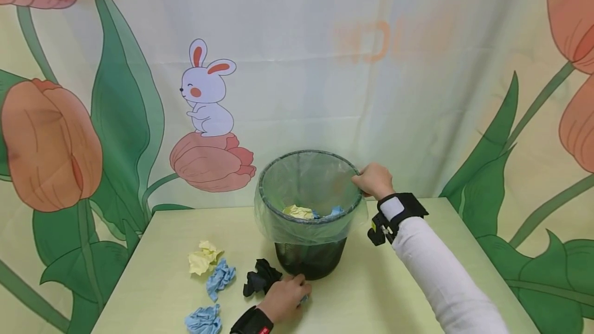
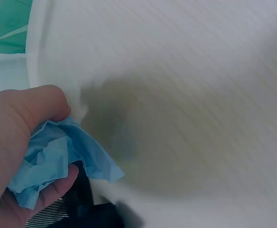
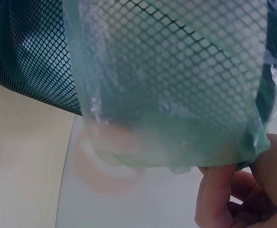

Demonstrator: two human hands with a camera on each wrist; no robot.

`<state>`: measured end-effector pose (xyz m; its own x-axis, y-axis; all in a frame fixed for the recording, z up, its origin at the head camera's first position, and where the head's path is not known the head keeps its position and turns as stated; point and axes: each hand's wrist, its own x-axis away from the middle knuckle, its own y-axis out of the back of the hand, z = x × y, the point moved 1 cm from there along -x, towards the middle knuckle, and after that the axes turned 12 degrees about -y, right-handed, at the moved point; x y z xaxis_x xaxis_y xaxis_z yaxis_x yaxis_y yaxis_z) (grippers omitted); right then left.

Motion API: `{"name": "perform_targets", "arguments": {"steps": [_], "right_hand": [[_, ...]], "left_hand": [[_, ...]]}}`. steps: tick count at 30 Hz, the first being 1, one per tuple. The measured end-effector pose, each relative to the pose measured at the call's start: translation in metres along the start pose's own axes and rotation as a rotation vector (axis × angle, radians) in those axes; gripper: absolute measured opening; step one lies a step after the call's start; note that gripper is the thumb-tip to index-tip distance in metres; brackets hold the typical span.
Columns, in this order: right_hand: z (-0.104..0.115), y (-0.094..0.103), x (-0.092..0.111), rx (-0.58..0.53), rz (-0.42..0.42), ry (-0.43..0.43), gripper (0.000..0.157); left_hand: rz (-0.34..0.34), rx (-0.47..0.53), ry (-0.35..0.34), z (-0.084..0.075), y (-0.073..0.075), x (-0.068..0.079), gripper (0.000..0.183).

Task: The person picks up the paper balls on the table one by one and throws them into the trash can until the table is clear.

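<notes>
A black mesh wastebasket [image 1: 312, 259], lined with a green plastic bag [image 1: 278, 231], stands on the table. My right hand [image 1: 375, 181] pinches its rim and the bag's edge on the right side; thumb and fingers show there in the right wrist view. My left hand [image 1: 286, 297] is low in front of the basket and grips a crumpled blue paper [image 2: 58, 152] between thumb and fingers. Just left of that hand lies a crumpled black paper [image 1: 261, 277]. Inside the basket, a yellow crumpled paper [image 1: 299, 212] and blue paper [image 1: 335, 211] show through the opening.
Left on the table [image 1: 399, 282] lie a yellow crumpled paper [image 1: 204, 258], a blue one [image 1: 220, 278] touching or close to it, and another blue one [image 1: 204, 319] nearer the front. Behind the table hangs a printed curtain [image 1: 297, 86] with tulips and a rabbit.
</notes>
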<state>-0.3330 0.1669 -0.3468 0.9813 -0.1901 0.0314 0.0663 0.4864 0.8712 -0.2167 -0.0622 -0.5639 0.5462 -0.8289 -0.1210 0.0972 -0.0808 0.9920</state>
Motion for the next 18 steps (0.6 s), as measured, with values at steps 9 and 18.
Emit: {"name": "perform_targets", "arguments": {"steps": [9, 18], "right_hand": [[-0.001, 0.0, -0.003, -0.003, -0.007, -0.003, 0.047], [-0.002, -0.003, -0.006, -0.001, 0.001, -0.009, 0.045]], "left_hand": [[-0.094, -0.039, -0.135, -0.009, 0.023, -0.008, 0.025], [-0.125, -0.034, -0.235, -0.019, 0.052, -0.016, 0.024]]}}
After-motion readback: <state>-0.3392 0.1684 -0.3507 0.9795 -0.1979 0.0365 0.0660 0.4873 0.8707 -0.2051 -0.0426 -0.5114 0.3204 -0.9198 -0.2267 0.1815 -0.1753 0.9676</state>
